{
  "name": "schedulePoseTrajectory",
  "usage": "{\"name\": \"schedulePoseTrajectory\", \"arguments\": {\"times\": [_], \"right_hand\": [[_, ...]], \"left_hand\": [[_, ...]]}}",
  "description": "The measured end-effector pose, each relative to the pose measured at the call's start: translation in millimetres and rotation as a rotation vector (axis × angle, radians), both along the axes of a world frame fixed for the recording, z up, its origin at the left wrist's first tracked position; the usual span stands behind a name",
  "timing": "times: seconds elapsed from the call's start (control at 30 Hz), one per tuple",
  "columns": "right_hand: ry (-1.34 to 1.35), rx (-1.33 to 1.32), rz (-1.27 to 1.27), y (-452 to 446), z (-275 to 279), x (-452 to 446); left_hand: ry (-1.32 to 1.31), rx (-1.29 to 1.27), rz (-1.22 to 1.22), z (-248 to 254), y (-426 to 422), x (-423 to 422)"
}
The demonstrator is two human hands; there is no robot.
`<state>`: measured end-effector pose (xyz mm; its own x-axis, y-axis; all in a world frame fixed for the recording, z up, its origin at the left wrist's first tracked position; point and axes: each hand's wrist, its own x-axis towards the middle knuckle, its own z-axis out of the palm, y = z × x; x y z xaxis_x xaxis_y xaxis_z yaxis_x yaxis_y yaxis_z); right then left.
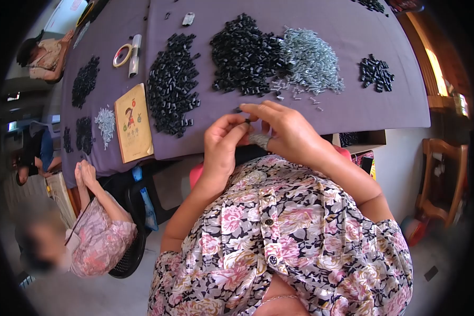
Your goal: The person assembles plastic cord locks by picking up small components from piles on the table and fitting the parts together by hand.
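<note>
My left hand (221, 142) is closed at the table's front edge, with a small black plastic piece (247, 121) pinched between thumb and forefinger. Right beside it, my right hand (287, 129) curls over with bent fingers near the same piece. A dark bit shows by its fingertips, too small to name. Something grey (259, 140) sits at the thumb side of the right hand; whether it is a wrap or small metal parts I cannot tell. Beyond my hands lie a large heap of black plastic pieces (245, 58) and, touching it, a heap of small silver metal pins (312, 62).
Another black heap (173, 87) lies left, a smaller one (376, 72) right. A booklet (134, 124), a tape roll (122, 55) and a clear roll (135, 55) are on the purple cloth (400, 108). A co-worker (102, 231) sits left; a wooden chair (441, 179) stands right.
</note>
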<state>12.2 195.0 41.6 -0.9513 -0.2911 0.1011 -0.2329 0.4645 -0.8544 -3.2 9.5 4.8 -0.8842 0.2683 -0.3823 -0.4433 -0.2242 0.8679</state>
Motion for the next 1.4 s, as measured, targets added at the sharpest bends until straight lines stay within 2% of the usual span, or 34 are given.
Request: {"name": "schedulePoseTrajectory", "arguments": {"times": [0.2,0.33,0.43,0.57,0.87,0.97,1.07,1.17,1.4], "right_hand": [[0.279,0.134,-0.073,-15,-28,-1],[0.446,0.246,-0.045,-17,-41,-6],[0.431,0.342,0.031,-15,-44,-9],[0.448,0.334,0.046,-17,-50,-9],[0.369,0.236,0.042,-28,-51,-11],[0.287,0.227,0.048,-28,-48,-14],[0.323,0.207,0.088,-24,-50,-17],[0.362,0.317,0.095,-30,-45,-16],[0.331,0.313,0.106,-33,-53,-16]], "left_hand": [[-0.014,0.153,0.006,-6,-2,-1],[-0.05,0.072,0.008,-15,-7,-3],[-0.069,0.056,-0.047,-13,-8,-7],[-0.05,-0.044,-0.152,-11,-9,-9],[-0.083,-0.037,0.029,-5,-1,1],[-0.104,0.03,-0.02,-13,-9,-3],[-0.145,0.021,0.042,-4,-1,-4],[-0.107,0.105,-0.048,-13,-13,-8],[-0.112,0.041,0.008,-12,-7,-7]]}}
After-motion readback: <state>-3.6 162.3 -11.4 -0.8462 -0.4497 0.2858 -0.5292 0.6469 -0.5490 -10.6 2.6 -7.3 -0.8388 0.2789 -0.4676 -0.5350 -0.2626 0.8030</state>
